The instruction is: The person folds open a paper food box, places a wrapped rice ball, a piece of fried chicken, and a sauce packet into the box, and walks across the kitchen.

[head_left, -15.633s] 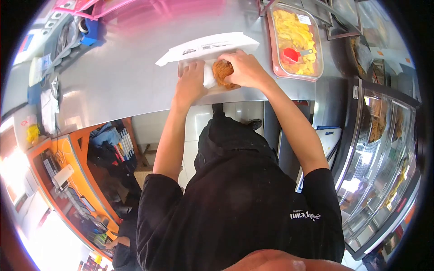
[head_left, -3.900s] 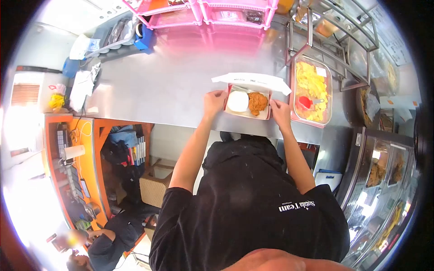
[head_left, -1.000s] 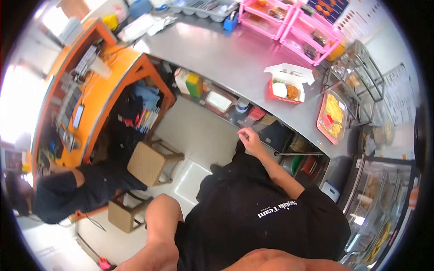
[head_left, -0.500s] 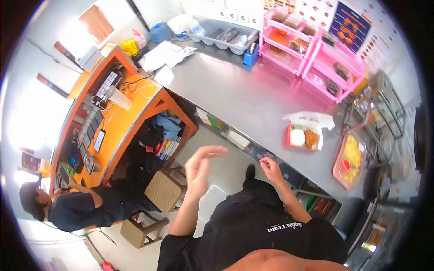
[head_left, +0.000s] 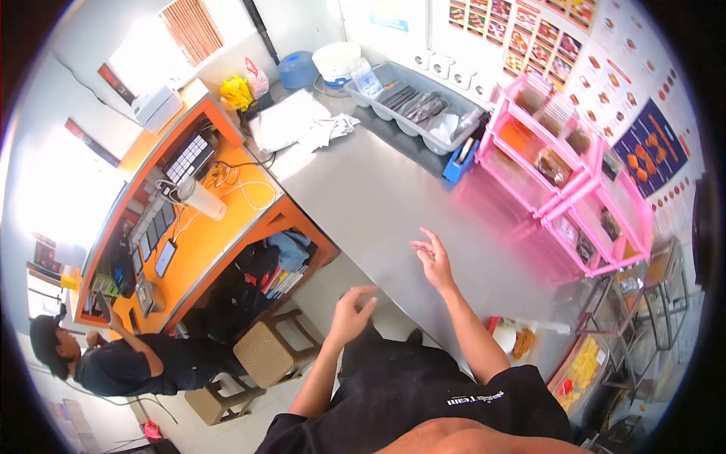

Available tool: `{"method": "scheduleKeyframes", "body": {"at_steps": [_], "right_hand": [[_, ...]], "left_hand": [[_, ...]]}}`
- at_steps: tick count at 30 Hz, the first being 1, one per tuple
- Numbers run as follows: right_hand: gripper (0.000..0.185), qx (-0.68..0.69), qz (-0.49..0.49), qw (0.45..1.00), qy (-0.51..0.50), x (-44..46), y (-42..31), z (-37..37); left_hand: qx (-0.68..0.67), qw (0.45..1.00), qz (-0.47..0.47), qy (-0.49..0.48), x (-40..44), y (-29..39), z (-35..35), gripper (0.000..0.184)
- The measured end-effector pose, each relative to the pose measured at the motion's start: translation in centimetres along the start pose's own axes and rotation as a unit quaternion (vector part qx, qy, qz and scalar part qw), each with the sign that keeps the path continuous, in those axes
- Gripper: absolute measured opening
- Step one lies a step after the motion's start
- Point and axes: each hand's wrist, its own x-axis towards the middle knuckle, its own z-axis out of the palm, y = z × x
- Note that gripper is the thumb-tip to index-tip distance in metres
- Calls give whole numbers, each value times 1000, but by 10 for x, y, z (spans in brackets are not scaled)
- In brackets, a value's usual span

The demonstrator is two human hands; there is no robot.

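Note:
My right hand (head_left: 433, 261) is raised over the steel counter (head_left: 401, 197), its fingers apart and holding nothing. Lower and to the left, my left hand (head_left: 353, 314) hangs by the counter's front edge, fingers loosely curved, with nothing visible in it. Beside my right forearm stands an open takeaway box (head_left: 495, 327) with a white mound, apparently rice, and a brown fried piece (head_left: 523, 343); the forearm partly hides it. Further right is a tray of yellow food (head_left: 581, 371) with a red spot.
A grey cutlery bin (head_left: 423, 113), a blue dispenser (head_left: 460, 160) and pink tiered racks (head_left: 560, 174) line the back. White papers (head_left: 299, 125) lie at the far left corner. Left stands an orange desk (head_left: 234, 219), with stools (head_left: 268, 352) and a person (head_left: 125, 363) holding a phone.
My body and view have shifted left along the counter, so the takeaway box now sits lower, by my right arm. My right hand has moved up over the counter; my left hand is lower.

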Motion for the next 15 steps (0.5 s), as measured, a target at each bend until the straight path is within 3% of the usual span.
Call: {"method": "scheduleKeyframes", "body": {"at_steps": [2,4,5,8,11,14,15], "right_hand": [[45,118,69,990,-27,42,2,21],[45,254,193,946,-49,73,-1,48],[47,320,209,921,-74,86,-5,66],[54,465,233,849,-100,125,-35,108],[59,509,213,832,-49,173,-57,127],[63,492,205,844,-53,223,-62,128],[61,377,201,903,-54,236,-60,131]], "left_hand": [[117,979,162,28,46,24,-5,33],[103,960,259,-6,96,31,-5,42],[85,946,311,-29,125,38,-6,43],[214,890,390,-102,209,25,-15,47],[162,884,415,-141,297,25,-51,51],[277,888,360,-76,399,-6,-81,48],[228,908,352,-25,437,-18,-93,45]]}}
